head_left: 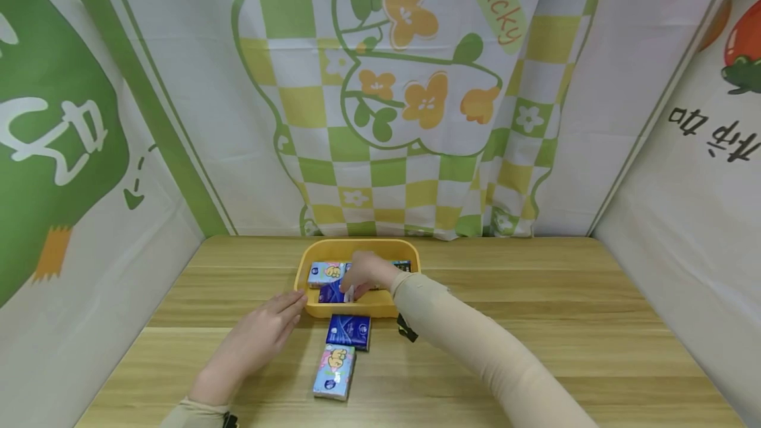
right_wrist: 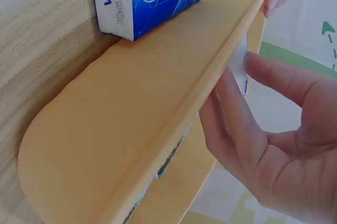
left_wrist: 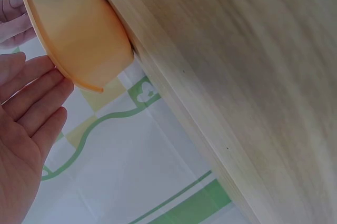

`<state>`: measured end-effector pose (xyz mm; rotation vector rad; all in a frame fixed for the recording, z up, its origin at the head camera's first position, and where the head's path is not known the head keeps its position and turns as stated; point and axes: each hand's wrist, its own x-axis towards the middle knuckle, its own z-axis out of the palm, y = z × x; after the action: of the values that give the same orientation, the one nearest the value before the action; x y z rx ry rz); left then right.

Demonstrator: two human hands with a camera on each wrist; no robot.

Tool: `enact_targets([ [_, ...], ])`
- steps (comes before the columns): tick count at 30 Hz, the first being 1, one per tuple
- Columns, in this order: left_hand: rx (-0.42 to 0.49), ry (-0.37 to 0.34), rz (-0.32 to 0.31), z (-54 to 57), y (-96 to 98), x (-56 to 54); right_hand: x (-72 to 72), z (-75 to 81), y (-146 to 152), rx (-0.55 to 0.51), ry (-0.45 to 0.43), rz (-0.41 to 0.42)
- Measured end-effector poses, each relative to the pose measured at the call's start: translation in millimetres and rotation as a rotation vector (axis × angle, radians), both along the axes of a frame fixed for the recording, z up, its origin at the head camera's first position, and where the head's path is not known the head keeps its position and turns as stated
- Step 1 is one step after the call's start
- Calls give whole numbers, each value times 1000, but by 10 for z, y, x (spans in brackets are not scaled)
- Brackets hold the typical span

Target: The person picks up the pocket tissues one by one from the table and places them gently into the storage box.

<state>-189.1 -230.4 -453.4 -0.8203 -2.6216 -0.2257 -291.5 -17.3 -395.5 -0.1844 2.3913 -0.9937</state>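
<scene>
A yellow plastic basket [head_left: 351, 311] stands on the wooden table, holding several small tissue packs. My right hand [head_left: 368, 269] reaches down into it from the right. In the right wrist view, its thumb and fingers pinch a tissue pack [right_wrist: 240, 66] with a pale side, partly hidden behind the rim. Beside those fingers in the head view lies a dark blue pack [head_left: 330, 292], and behind it a light blue cartoon pack [head_left: 324, 272]. Straight fingers of my left hand [head_left: 261, 332] touch the basket's left front rim, seen also in the left wrist view.
Just in front of the basket lies a dark blue Vinda tissue pack [head_left: 349, 331]. Nearer to me is a light blue cartoon pack [head_left: 334, 372], end to end with it. A checked cloth [head_left: 380, 183] hangs behind the table's [head_left: 535, 322] back edge, with printed cloth on both sides.
</scene>
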Motion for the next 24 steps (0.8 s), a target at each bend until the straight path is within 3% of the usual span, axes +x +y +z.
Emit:
enact_targets([
  [7,0,-2,4,2,4,3,13,-5,-60,62,10,-10],
  [24,2,2,-5,-6,3,1,47,-21,-104,140,9,67],
])
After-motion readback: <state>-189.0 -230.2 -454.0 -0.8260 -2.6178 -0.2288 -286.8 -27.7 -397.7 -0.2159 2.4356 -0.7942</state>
